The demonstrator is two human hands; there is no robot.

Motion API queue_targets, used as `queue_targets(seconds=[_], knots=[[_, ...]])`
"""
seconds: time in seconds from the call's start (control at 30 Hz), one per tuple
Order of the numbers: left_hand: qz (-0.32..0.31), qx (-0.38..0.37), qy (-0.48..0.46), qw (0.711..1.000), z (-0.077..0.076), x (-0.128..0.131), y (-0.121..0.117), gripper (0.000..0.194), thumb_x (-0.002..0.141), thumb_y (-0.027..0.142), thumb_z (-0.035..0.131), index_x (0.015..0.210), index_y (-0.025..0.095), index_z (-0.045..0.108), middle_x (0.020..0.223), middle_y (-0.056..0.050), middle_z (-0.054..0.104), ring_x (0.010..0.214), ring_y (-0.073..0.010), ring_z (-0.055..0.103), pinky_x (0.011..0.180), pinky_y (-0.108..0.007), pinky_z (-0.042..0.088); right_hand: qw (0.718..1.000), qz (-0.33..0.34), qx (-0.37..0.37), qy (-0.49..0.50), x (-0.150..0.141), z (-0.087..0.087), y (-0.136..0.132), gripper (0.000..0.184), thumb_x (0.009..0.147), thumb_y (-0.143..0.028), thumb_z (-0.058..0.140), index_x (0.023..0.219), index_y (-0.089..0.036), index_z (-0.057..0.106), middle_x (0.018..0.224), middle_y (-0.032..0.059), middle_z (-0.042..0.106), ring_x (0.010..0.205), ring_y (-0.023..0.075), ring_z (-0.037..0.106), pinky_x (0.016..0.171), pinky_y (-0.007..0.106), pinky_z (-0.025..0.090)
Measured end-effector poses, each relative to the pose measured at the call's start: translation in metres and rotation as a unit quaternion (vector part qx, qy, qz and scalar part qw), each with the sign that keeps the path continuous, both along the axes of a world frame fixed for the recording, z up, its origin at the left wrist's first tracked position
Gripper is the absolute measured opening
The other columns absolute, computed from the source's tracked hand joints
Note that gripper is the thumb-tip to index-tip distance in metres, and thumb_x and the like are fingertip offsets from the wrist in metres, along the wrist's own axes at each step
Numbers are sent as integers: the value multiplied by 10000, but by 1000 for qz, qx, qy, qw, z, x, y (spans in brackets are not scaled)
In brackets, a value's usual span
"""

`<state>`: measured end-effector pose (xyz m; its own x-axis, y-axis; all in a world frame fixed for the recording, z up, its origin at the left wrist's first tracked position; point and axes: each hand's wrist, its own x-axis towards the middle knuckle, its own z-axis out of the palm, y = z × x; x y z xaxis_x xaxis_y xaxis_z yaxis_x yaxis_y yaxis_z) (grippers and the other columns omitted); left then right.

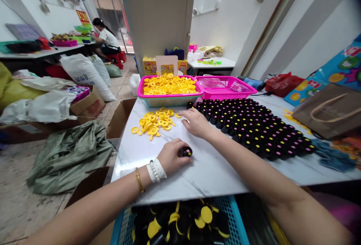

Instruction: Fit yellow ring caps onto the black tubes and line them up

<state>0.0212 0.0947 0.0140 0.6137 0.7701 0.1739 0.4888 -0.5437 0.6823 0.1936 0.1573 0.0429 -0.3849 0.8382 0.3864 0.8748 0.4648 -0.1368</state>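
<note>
My left hand (170, 157) is shut around a small black plastic cap (187, 151) with pink and yellow dots on top. It rests on a white marble tabletop (203, 173). My right hand (196, 122) lies open on the marble, holding nothing, its fingertips close to a loose heap of yellow plastic rings (153, 123). Just right of that hand stand several rows of matching black caps (251, 126). More yellow rings fill a pink-rimmed tray (169, 96) behind the heap. Under the table's front edge, a blue crate (227, 209) holds black pieces with yellow discs (180, 218).
A pink mesh basket (225, 87) stands beside the tray. A brown paper bag (329, 111) and a red plastic bag (282, 84) lie at the right. Cardboard boxes and sacks crowd the floor on the left, and a seated person (106, 38) works at a far table.
</note>
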Motion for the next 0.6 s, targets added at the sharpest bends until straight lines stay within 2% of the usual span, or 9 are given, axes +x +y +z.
queue_targets(seconds=[0.1,0.17,0.23,0.3,0.4,0.47,0.5,0.6], knots=[[12,23,3,1000,0,-5,-5,297,696,286,791,930,162,656,888,-46,628,800,-184,582,730,-290,464,997,19,-37,-59,-8,-13,35,363,895,-156,529,1246,-87,593,1315,148,605,1196,277,513,981,391,417],[24,34,10,999,0,-7,-6,293,712,291,782,938,163,648,907,-55,629,831,-197,585,762,-310,466,995,32,-58,-80,-6,-20,29,359,921,-182,499,1249,-62,584,1313,178,594,1177,276,525,988,397,408],[32,37,18,999,-1,-8,-6,294,725,322,774,935,164,643,917,-63,630,855,-212,587,782,-331,470,991,41,-72,-102,4,-23,0,377,951,-240,456,1271,-70,562,1326,187,569,1170,281,517,1000,423,392],[27,34,24,999,-1,-9,-5,320,735,360,764,948,161,632,943,-75,633,883,-227,593,794,-350,475,989,48,-71,-118,19,-21,-43,466,946,-377,470,1315,-97,524,1346,189,531,1177,311,491,1002,470,385],[23,15,15,1000,-3,-7,-4,422,719,338,778,1054,159,595,1013,-86,652,915,-233,609,811,-359,480,989,75,-79,-100,40,-17,-112,744,830,-617,567,1375,-118,474,1353,207,492,1214,367,440,1028,538,362],[34,-9,5,999,-4,-4,-6,457,698,307,794,1076,167,578,974,-63,670,846,-208,622,771,-336,485,988,110,-95,-52,47,-21,-150,822,772,-648,626,1390,-133,458,1338,216,483,1221,371,443,1012,553,384],[36,-20,2,999,-4,-3,-7,444,688,298,799,1054,171,583,923,-44,673,791,-190,620,738,-319,483,989,119,-93,-14,47,-26,-165,764,782,-607,647,1370,-151,476,1296,207,508,1192,355,473,976,538,424],[13,-30,1,999,-3,-1,-11,367,675,289,799,969,176,611,804,-1,641,683,-151,586,670,-280,461,983,144,-80,84,39,-40,-196,366,875,-317,633,1219,-204,576,1054,127,606,1005,265,574,828,434,514]])
